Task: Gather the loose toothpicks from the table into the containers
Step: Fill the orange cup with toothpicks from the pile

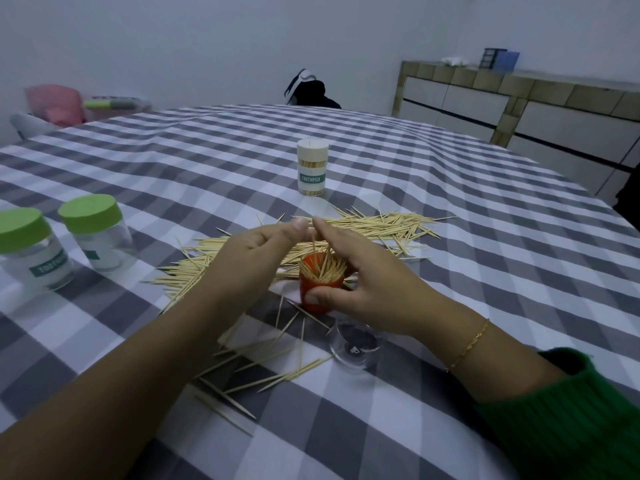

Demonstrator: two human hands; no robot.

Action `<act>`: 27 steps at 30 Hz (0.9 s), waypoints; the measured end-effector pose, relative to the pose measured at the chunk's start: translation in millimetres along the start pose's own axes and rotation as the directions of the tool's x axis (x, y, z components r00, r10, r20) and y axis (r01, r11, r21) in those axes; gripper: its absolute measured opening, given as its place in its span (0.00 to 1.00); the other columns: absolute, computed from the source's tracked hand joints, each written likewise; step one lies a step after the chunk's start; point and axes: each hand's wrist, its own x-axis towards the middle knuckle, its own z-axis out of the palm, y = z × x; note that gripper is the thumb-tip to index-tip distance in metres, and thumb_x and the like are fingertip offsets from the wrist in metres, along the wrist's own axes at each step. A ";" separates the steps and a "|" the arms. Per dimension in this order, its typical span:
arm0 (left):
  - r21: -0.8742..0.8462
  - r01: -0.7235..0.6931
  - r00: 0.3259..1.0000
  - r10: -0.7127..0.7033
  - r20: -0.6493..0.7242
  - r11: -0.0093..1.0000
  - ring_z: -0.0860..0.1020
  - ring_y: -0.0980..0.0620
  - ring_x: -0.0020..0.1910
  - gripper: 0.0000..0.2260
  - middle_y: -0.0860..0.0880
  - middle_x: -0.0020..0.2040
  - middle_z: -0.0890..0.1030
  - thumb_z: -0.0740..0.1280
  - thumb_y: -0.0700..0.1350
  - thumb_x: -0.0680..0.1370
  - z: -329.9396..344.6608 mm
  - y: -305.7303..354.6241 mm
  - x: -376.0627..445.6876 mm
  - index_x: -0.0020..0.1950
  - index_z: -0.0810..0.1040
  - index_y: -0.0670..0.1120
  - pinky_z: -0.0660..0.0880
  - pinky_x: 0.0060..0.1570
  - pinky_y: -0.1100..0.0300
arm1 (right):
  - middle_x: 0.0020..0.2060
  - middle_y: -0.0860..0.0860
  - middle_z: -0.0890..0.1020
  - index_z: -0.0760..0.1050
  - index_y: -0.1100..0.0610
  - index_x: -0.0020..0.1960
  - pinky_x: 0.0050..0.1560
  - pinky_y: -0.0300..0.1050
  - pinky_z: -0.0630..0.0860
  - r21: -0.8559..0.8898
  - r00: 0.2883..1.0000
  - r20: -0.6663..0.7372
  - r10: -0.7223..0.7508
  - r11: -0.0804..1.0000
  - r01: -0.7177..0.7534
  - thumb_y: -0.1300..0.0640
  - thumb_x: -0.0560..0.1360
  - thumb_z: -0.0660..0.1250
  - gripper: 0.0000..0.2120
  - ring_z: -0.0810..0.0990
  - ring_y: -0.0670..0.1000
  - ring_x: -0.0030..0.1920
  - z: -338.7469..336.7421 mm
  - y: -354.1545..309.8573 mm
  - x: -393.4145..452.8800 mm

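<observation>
A small red container [313, 287] stands upright on the checked tablecloth, packed with toothpicks that stick out of its top. My right hand [367, 282] grips it, thumb on its near side and fingers round the far side. My left hand [258, 252] is just above and left of it, fingertips pinching a toothpick [313, 242] that points down into the container. Loose toothpicks [374, 226] lie in a wide pile behind the container, and more loose toothpicks [273, 362] are scattered in front of it.
Two clear jars with green lids [91, 216] [20, 228] stand at the left. A white-capped full toothpick jar [312, 168] stands farther back. A clear lid [355, 344] lies under my right wrist. A tiled counter [519, 98] is at the right.
</observation>
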 end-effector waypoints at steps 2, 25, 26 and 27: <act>0.042 0.018 0.998 -0.016 -0.065 0.999 0.76 0.63 0.52 0.15 0.59 0.52 0.81 0.58 0.61 0.75 -3.6 -1.7 2.7 0.48 0.82 0.58 0.69 0.51 0.62 | 0.73 0.42 0.63 0.48 0.43 0.76 0.69 0.48 0.66 0.001 1.000 0.002 -0.007 1.000 0.007 0.46 0.71 0.71 0.42 0.62 0.43 0.70 0.0 -2.3 -0.6; 0.931 -0.102 0.974 -0.155 0.165 0.351 0.58 0.58 0.71 0.37 0.58 0.73 0.64 0.58 0.64 0.63 -44.6 -11.0 10.6 0.72 0.62 0.60 0.46 0.68 0.52 | 0.69 0.40 0.63 0.63 0.43 0.72 0.63 0.39 0.70 -0.107 0.998 0.065 -0.012 0.994 0.019 0.49 0.76 0.65 0.26 0.65 0.43 0.66 -0.9 -4.0 -3.5; 0.938 -0.101 0.975 -0.153 0.159 0.330 0.60 0.57 0.71 0.34 0.57 0.72 0.66 0.60 0.64 0.65 -45.8 -13.0 11.8 0.72 0.63 0.60 0.46 0.69 0.51 | 0.69 0.40 0.63 0.63 0.43 0.72 0.63 0.38 0.69 -0.100 0.998 0.063 -0.011 0.995 0.017 0.49 0.76 0.65 0.26 0.65 0.42 0.66 -0.8 -3.8 -3.5; 0.944 -0.102 0.974 -0.162 0.159 0.312 0.63 0.56 0.69 0.31 0.57 0.70 0.69 0.61 0.63 0.67 -46.3 -13.5 12.6 0.71 0.64 0.60 0.46 0.69 0.52 | 0.69 0.40 0.63 0.62 0.43 0.73 0.62 0.35 0.68 -0.090 0.998 0.062 -0.010 0.996 0.016 0.49 0.76 0.65 0.27 0.64 0.41 0.65 -0.8 -3.8 -3.5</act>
